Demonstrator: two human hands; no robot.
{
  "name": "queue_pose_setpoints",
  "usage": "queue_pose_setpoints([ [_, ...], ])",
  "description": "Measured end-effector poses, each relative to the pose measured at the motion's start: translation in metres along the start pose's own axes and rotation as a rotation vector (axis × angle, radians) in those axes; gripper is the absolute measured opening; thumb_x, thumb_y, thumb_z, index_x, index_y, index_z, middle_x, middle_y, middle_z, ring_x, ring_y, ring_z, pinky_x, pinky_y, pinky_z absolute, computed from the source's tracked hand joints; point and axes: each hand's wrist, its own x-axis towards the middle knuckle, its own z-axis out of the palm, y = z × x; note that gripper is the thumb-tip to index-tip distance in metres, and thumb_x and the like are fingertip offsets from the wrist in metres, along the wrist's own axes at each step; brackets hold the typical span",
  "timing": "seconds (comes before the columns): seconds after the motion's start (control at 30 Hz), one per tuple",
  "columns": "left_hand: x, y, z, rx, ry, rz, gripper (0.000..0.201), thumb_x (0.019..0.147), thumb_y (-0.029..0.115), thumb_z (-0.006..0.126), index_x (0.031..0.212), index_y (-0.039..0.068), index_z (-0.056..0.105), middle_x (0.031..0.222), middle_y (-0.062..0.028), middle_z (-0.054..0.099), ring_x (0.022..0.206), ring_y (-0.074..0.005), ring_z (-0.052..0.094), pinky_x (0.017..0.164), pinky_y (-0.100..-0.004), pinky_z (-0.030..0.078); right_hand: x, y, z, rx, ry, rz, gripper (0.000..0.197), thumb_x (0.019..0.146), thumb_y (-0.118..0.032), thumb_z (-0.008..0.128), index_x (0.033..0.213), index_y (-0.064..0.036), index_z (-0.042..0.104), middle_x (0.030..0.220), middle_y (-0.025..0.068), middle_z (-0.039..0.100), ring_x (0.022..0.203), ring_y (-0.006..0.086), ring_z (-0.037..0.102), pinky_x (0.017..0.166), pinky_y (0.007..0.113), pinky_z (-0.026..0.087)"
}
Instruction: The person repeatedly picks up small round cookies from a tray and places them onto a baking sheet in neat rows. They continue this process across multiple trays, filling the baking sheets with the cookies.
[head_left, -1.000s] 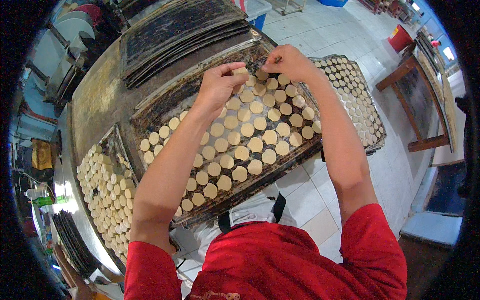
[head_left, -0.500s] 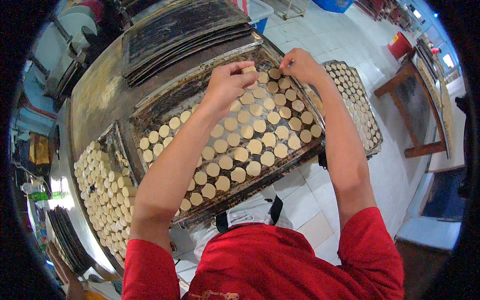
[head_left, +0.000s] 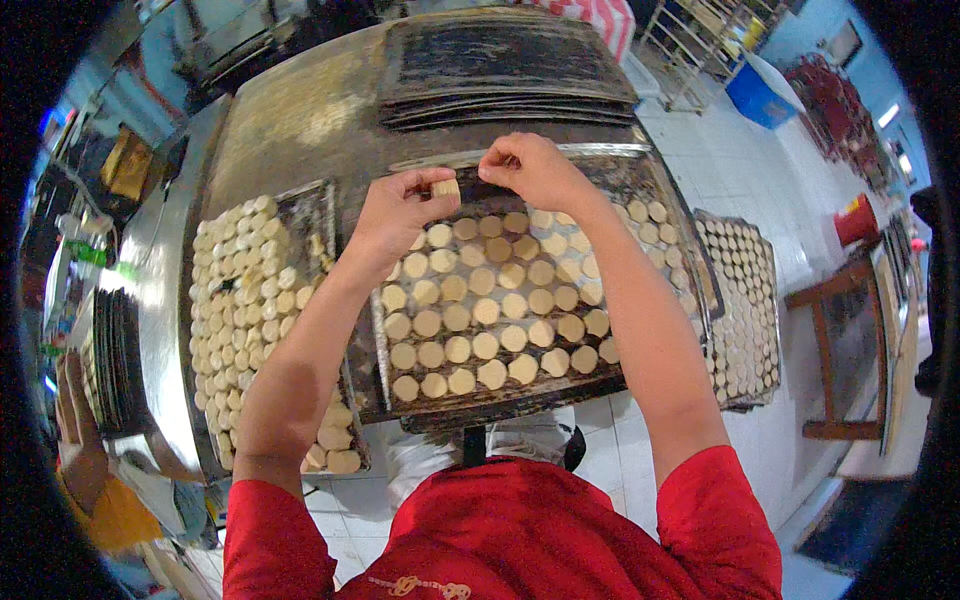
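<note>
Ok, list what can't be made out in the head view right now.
All in the head view:
- Whether the right hand holds anything: the hand itself hides its grip.
- How many pale discs the left hand holds: that hand covers part of them.
- Part of the middle tray: behind the right forearm.
- Part of the piled discs: behind the left forearm.
- Most of the co-worker in orange: cut off by the dark rim.

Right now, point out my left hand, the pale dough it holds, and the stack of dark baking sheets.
Left hand [head_left: 392,217]: head view, back of the hand.
Pale dough [head_left: 446,189]: head view, middle of its visible part.
Stack of dark baking sheets [head_left: 508,58]: head view, top sheet's surface.
</note>
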Motion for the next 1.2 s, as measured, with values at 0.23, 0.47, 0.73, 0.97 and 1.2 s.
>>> queue_pose_setpoints([
  [0.23,-0.037,-0.005,-0.077,0.077,0.105,-0.071,0.038,0.085,0.009,0.08,0.121,0.001,0.072,0.095,0.0,0.067,0.082,-0.0066,0.056,0.073,-0.025,0.046,0.054,0.021,0.058,-0.304,0.055,0.2,0.046,0.091,-0.06,0.066,0.108,-0.0179,0.076,0.122,0.0144,0.067,0.126,0.042,0.054,0.106,0.07,0.034],
  [0.47,-0.061,-0.028,-0.118,-0.019,0.217,0.004,0.037,0.088,0.01,0.079,0.122,0.001,0.071,0.091,0.0013,0.063,0.08,-0.0078,0.055,0.073,-0.0246,0.045,0.033,0.011,0.066,-0.33,0.025,0.215,0.043,0.089,-0.061,0.069,0.103,-0.0203,0.077,0.125,0.0141,0.062,0.126,0.0448,0.052,0.104,0.073,0.033],
  [0.73,-0.062,-0.042,-0.115,0.012,0.169,0.0,0.037,0.085,0.013,0.081,0.12,0.002,0.073,0.086,0.0034,0.061,0.073,-0.0063,0.048,0.065,-0.0234,0.039,0.021,-0.092,0.095,0.274,-0.074,-0.148,0.03,0.087,-0.036,0.08,0.095,-0.0076,0.078,0.093,0.0118,0.071,0.088,0.0275,0.068,0.084,0.04,0.054],
  [0.97,-0.069,-0.033,-0.117,0.031,0.137,-0.053,0.038,0.082,0.014,0.081,0.117,0.001,0.074,0.089,0.0013,0.065,0.076,-0.0071,0.052,0.068,-0.0238,0.043,0.024,-0.104,0.111,0.392,-0.164,-0.101,0.028,0.091,-0.029,0.079,0.094,-0.001,0.076,0.082,0.0071,0.07,0.078,0.0145,0.066,0.072,0.033,0.054],
  [1.2,-0.07,-0.04,-0.12,0.022,0.091,-0.119,0.038,0.083,0.014,0.08,0.117,0.0,0.073,0.093,-0.0023,0.069,0.08,-0.008,0.058,0.072,-0.0248,0.047,0.025,-0.098,0.117,0.426,-0.294,-0.099,0.021,0.093,-0.022,0.078,0.093,-0.0019,0.072,0.095,0.0028,0.065,0.086,0.0107,0.061,0.078,0.03,0.051],
])
